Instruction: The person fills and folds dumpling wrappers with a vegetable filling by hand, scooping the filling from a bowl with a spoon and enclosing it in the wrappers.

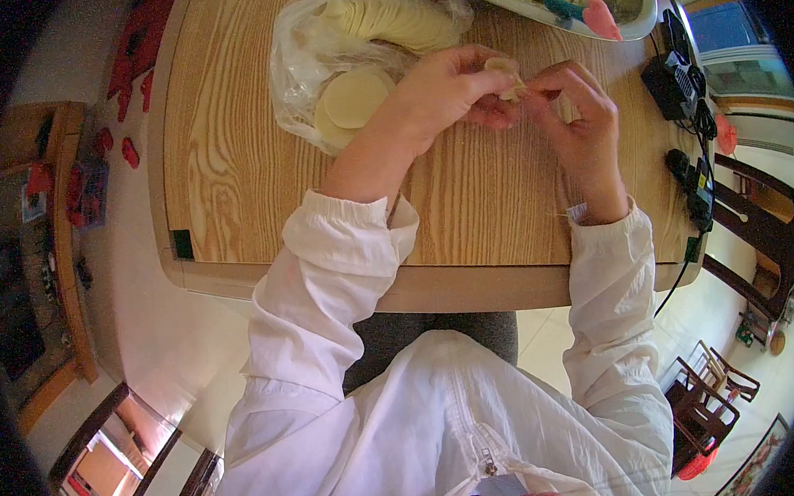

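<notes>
Cream-coloured dough piece [502,66] is gripped in the left hand [463,90], over the right half of the table [493,198], well in from the near edge, and fingers cover enough that we can't make out its full shape. Right hand [578,108] has its thumb and finger right at the dough's rim, but we can't tell if they're pinching it. Nearer the left edge, a clear plastic bag [291,51] blurs the stacked wrappers [399,25], and the left forearm hides some flat rounds [353,99]. Our view chops off the metal tray [634,0] by the far right corner.
</notes>
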A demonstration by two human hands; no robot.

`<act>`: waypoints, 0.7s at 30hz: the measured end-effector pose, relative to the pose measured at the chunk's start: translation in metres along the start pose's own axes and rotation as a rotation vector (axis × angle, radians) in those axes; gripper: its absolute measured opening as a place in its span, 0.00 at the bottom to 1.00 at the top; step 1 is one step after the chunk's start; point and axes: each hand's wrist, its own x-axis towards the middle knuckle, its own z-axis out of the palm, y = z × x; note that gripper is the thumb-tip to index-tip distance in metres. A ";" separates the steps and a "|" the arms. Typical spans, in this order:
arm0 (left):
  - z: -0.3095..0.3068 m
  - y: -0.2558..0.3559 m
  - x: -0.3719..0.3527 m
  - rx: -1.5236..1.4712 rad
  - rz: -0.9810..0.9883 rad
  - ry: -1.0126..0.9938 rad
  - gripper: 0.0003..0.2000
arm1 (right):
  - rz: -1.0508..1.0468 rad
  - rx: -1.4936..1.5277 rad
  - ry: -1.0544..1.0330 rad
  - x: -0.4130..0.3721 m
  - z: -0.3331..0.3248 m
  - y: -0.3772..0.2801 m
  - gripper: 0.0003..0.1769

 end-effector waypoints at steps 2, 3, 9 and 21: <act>0.002 0.000 0.001 -0.004 0.049 -0.018 0.13 | 0.019 0.010 0.047 0.001 0.000 -0.002 0.05; 0.003 -0.003 0.002 0.013 0.089 -0.039 0.14 | 0.028 0.016 0.071 0.001 -0.001 -0.002 0.05; 0.011 -0.014 0.002 0.401 0.333 0.010 0.13 | 0.040 0.157 0.070 0.000 0.002 -0.005 0.06; 0.020 -0.007 -0.002 0.185 0.223 0.019 0.08 | 0.135 0.196 0.036 0.002 0.001 -0.011 0.10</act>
